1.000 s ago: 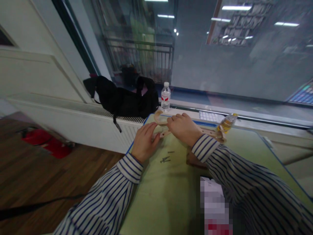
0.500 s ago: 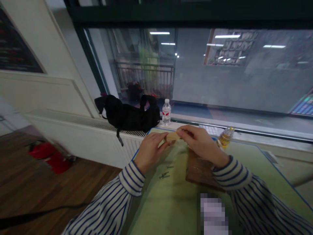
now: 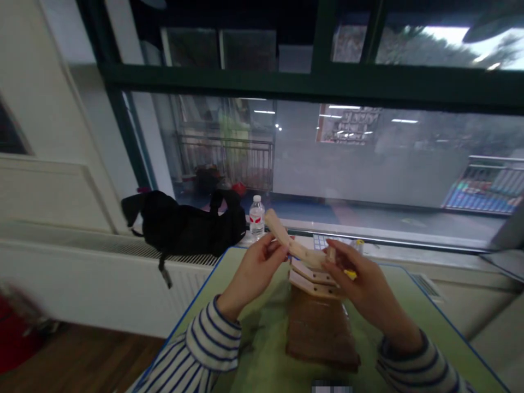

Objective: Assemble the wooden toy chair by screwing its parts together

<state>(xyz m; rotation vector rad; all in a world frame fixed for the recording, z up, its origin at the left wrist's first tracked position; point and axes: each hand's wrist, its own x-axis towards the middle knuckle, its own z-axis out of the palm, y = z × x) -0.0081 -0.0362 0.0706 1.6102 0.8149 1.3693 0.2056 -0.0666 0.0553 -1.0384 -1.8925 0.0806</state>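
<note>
Both hands grip a pale, angled wooden piece (image 3: pixel 301 251) in front of the window. My left hand (image 3: pixel 254 267) pinches it near its middle, with one end sticking up past the fingers. My right hand (image 3: pixel 360 284) is closed on its right end, where a short upright bit of wood shows between the fingers. Just below, two similar angled wooden strips (image 3: pixel 313 288) with dark holes lie at the far end of a brown wooden board (image 3: pixel 319 327). My right fingers partly hide their right ends.
A clear water bottle (image 3: pixel 257 218) and a black bag (image 3: pixel 188 224) stand by the window. A yellow-capped bottle (image 3: pixel 359 245) is partly behind my right hand. The green tabletop (image 3: pixel 262 360) has a blue edge. A red object (image 3: pixel 18 333) is at the lower left.
My head has tilted up and turned right. The wooden piece has turned and now shows its angled length. The two holed strips on the board have come into view.
</note>
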